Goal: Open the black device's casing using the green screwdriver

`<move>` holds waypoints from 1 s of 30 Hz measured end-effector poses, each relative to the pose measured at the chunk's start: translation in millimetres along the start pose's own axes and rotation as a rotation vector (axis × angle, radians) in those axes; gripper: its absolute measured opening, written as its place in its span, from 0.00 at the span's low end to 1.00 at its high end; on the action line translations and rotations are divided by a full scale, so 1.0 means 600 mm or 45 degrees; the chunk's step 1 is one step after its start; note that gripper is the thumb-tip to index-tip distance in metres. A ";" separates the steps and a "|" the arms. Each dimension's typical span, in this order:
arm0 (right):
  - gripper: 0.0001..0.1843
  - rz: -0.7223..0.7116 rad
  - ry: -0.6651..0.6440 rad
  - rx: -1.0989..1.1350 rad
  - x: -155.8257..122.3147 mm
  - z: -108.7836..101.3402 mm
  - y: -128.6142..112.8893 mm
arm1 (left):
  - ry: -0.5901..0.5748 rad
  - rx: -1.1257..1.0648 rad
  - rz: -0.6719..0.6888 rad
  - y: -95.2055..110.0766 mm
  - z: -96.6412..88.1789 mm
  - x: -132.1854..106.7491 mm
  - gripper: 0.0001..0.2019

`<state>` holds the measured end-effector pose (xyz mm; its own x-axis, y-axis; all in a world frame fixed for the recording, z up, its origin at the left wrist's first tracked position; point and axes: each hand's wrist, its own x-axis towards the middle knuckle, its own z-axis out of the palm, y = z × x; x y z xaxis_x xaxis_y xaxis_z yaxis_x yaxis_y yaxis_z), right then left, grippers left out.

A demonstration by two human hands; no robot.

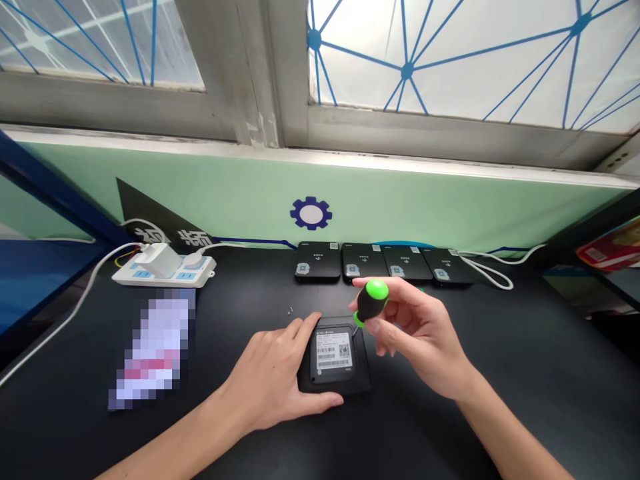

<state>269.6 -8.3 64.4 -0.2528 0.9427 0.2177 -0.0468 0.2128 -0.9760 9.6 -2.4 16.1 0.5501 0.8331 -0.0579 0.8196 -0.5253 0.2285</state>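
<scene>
A flat black box-shaped device (360,380) with a white printed label lies on the dark table. My left hand (277,377) is wrapped round its left side, thumb along the near edge and fingers at the far left corner. In my right hand (415,333) is a screwdriver (374,300) with a green and black handle, pinched between thumb and fingers. It tilts, and its shaft points down at the device's far right corner; whether the tip sits in a screw is too small to tell. Small screws (290,311) lie just beyond the device's far left corner.
Several similar black devices (317,263) stand in a row along the green wall. A white power strip (165,270) with plugs and cables is at the back left, a pixelated item (155,353) in front of it. A white cable loop (493,277) lies at the back right.
</scene>
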 end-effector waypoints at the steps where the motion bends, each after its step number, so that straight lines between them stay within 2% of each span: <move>1: 0.20 -0.003 -0.008 0.009 -0.001 0.000 -0.002 | -0.001 -0.002 0.001 0.001 -0.001 0.000 0.57; 4: 0.19 -0.040 -0.016 0.029 -0.004 -0.001 -0.006 | -0.017 0.005 0.002 0.002 -0.005 0.001 0.56; 8: 0.24 -0.070 0.034 0.030 -0.007 0.003 -0.003 | -0.004 0.043 -0.002 0.002 -0.004 0.001 0.57; 16: 0.12 -0.068 0.128 0.029 -0.002 0.009 0.007 | 0.004 0.037 -0.004 0.003 -0.004 0.000 0.57; 22: 0.19 -0.023 0.072 0.023 -0.003 0.005 0.004 | 0.000 0.029 -0.001 0.001 -0.003 0.000 0.58; 26: 0.26 -0.010 0.122 0.012 -0.004 0.009 0.008 | -0.026 0.001 -0.004 0.002 -0.005 0.001 0.57; 30: 0.20 -0.014 0.207 -0.004 -0.003 0.012 0.015 | -0.012 0.002 -0.006 0.001 -0.004 0.001 0.57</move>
<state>262.5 -10.1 55.4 -0.0924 0.9695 0.2270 -0.0458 0.2236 -0.9736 10.1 -1.9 18.9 0.5479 0.8338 -0.0679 0.8224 -0.5219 0.2264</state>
